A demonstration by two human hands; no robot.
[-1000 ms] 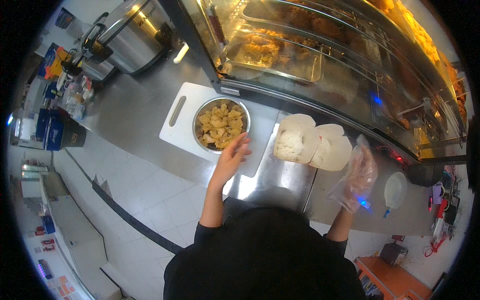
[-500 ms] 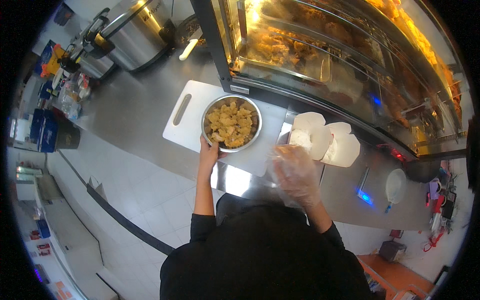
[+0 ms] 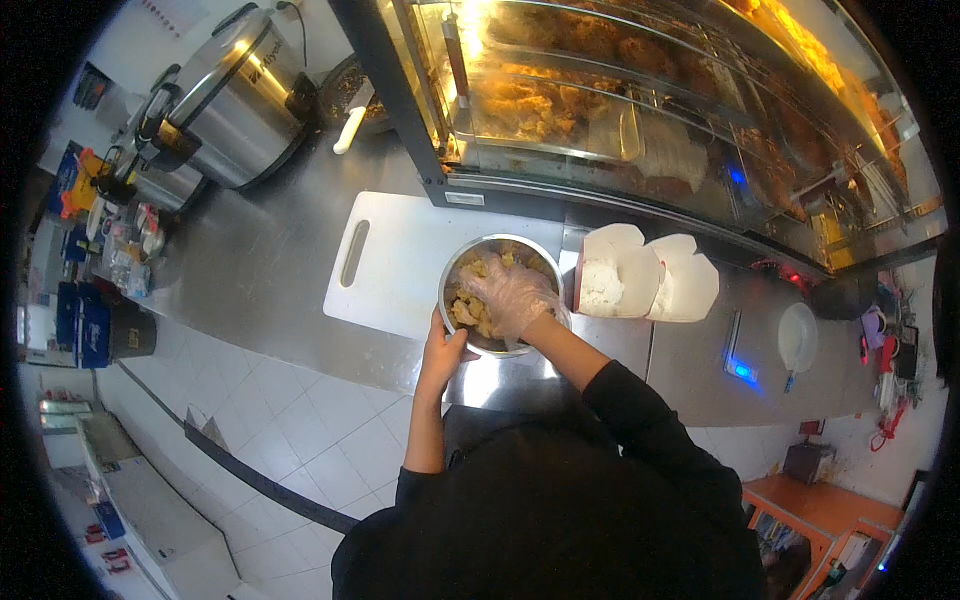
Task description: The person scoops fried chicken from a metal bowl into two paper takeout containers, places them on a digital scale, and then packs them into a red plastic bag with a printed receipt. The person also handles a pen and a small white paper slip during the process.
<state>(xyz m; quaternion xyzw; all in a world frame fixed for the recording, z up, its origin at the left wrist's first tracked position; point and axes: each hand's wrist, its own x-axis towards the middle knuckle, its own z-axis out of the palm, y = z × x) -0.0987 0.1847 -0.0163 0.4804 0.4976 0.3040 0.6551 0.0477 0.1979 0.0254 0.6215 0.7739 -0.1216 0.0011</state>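
My left hand (image 3: 441, 353) grips the near left rim of a round steel bowl (image 3: 553, 268), its thumb on the outside. Golden-brown battered fried chicken pieces (image 3: 466, 312) lie in the bowl. My right hand (image 3: 515, 296), in a clear plastic glove, reaches into the bowl from the right. Its fingers are down among the pieces and mostly hidden, so their grip does not show. Under the bowl is the right part of a white cutting board (image 3: 400, 225). Just right of the bowl stand two open white takeaway boxes (image 3: 603, 285) with white rice inside.
A heated glass display case (image 3: 560, 180) with fried food runs along the back. Rice cookers (image 3: 235, 100) and a pan with a white-handled knife (image 3: 350, 130) stand at the back left. A strainer (image 3: 797, 338) and a blue-lit tool (image 3: 740, 368) lie on the right.
My right hand has moved left from beside the boxes into the bowl. The bowl, held by my left hand, has shifted right on the board. The view has shifted slightly too.
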